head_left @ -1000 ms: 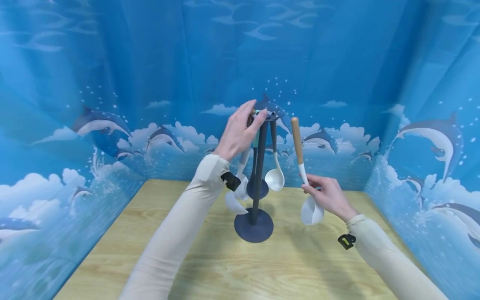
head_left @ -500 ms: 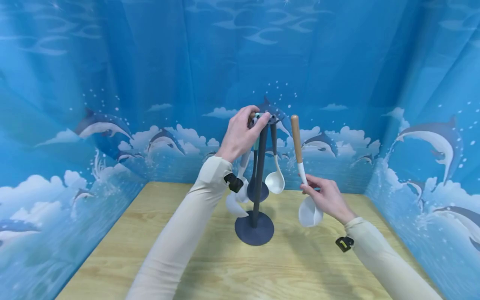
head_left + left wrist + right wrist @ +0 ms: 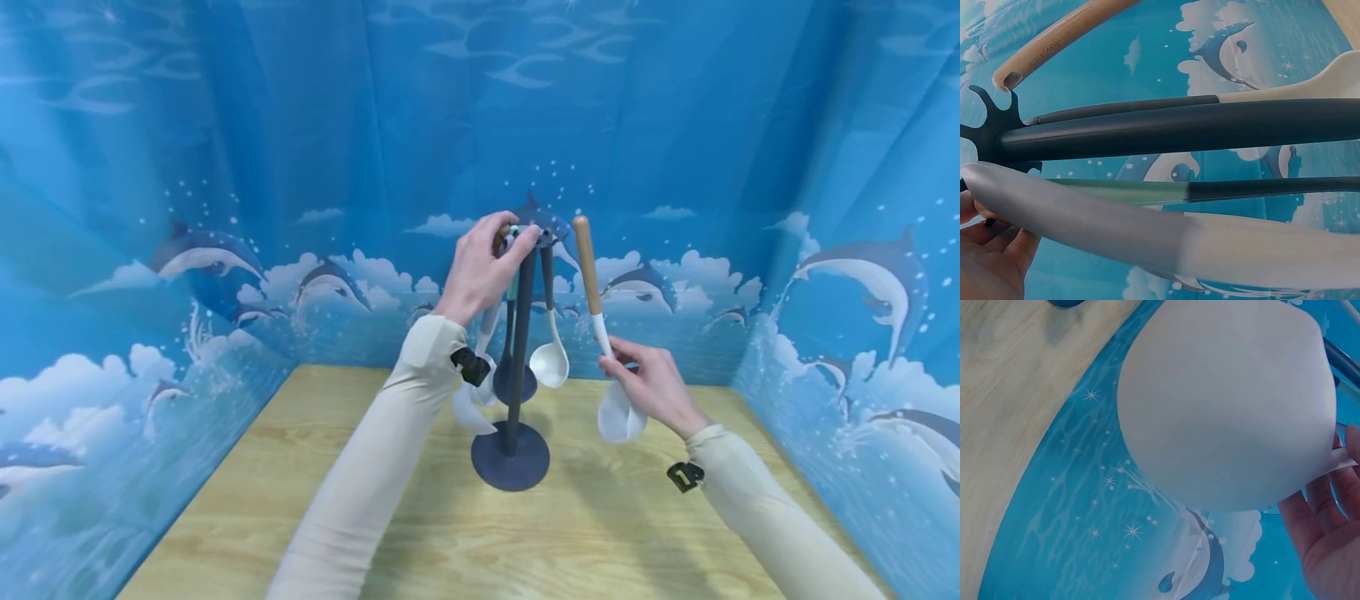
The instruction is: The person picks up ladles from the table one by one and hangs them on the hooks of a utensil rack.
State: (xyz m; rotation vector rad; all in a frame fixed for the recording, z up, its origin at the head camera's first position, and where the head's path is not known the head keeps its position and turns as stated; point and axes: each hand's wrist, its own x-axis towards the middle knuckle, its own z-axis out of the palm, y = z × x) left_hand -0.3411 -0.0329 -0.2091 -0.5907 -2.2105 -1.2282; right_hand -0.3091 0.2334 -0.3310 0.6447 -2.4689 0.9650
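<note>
In the head view my left hand (image 3: 480,267) grips the top of a dark utensil rack (image 3: 517,333), with the thumb on its hooked crown (image 3: 991,128). My right hand (image 3: 656,383) pinches the white neck of a ladle (image 3: 587,267). Its wooden handle points up, and the holed end stands just apart from a rack hook in the left wrist view. Below hangs its white bowl (image 3: 1229,406), large in the right wrist view. On the rack hang a white spoon-like ladle (image 3: 550,362), a dark-headed utensil (image 3: 517,387) and pale utensils (image 3: 471,412), partly hidden by my left arm.
The rack's round dark base (image 3: 510,458) stands on a wood-grain table (image 3: 525,542). Blue dolphin-print curtains (image 3: 645,125) enclose the back and both sides of the table.
My right hand has lifted the ladle slightly, and its handle end has shifted up and left towards the rack's top. The left hand keeps its hold on the rack.
</note>
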